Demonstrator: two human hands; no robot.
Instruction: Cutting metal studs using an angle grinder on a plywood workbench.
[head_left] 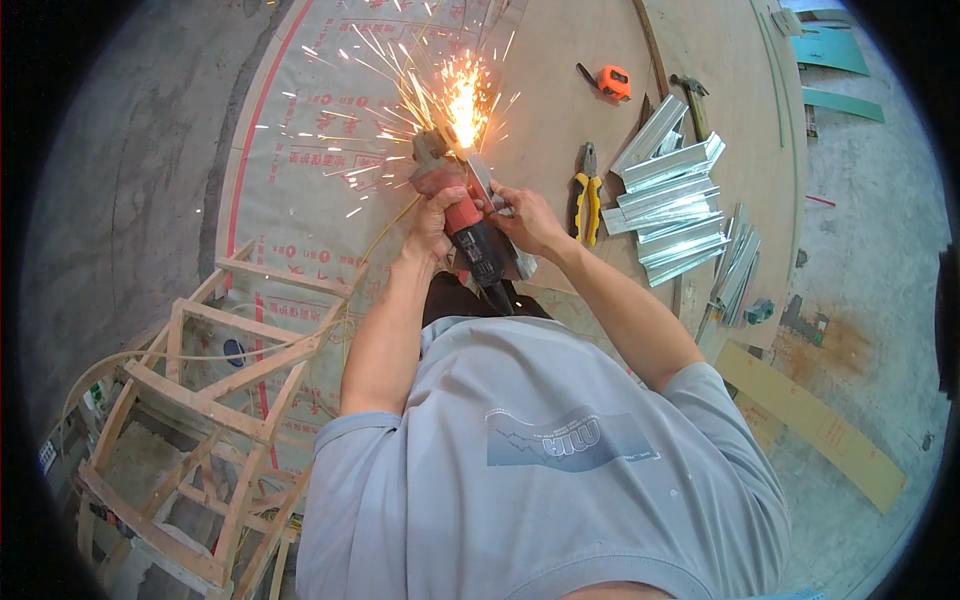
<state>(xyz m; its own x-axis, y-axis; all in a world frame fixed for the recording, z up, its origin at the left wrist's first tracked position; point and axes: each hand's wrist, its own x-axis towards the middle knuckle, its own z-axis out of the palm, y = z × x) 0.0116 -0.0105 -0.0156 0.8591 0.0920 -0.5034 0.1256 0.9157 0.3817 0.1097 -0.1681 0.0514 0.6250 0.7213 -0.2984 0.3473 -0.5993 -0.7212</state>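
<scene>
My left hand (433, 222) is wrapped round the red-and-black body of an angle grinder (474, 246), close behind its head. Bright sparks (463, 100) spray up and outward from the front of the tool, and the glare hides its disc. A length of silvery metal channel (480, 180) runs along the grinder's right side. My right hand (528, 217) grips this channel with curled fingers, just beside the tool. The channel's lower end shows below my wrist, near my dark trousers.
Combination pliers (586, 197), a stack of metal channel pieces (670, 205), an orange tape measure (612, 82) and a hammer (692, 97) lie to the right on plywood (560, 60). A wooden stepladder (225, 385) stands at lower left, with a yellowish cable (385, 232) nearby.
</scene>
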